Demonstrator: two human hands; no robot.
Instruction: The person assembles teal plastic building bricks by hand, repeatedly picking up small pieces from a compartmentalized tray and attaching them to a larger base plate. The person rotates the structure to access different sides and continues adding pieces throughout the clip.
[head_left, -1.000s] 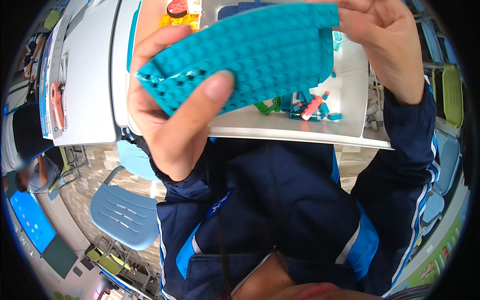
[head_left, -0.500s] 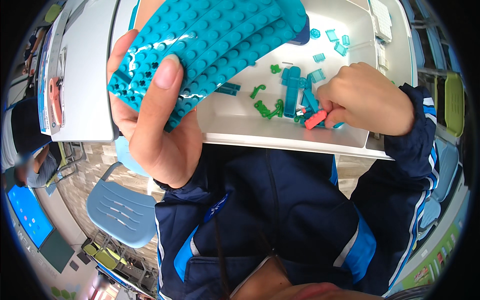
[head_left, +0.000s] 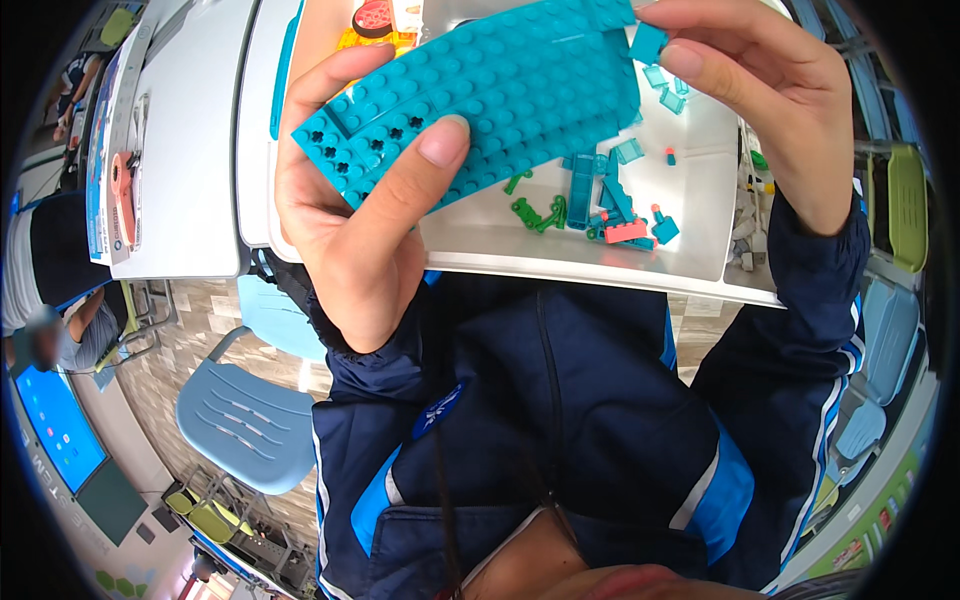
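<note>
- A white desk fills the upper left of the frame; its near edge runs on to the right.
- At the desk's far left lies a flat printed package with an orange piece on it.
- Upper centre to right, a white tray sits on the desk, holding loose teal, green and coral bricks.

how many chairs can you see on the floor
2 light blue chairs: one on the floor lower left, another partly hidden behind the left hand. More may be hidden.
</note>
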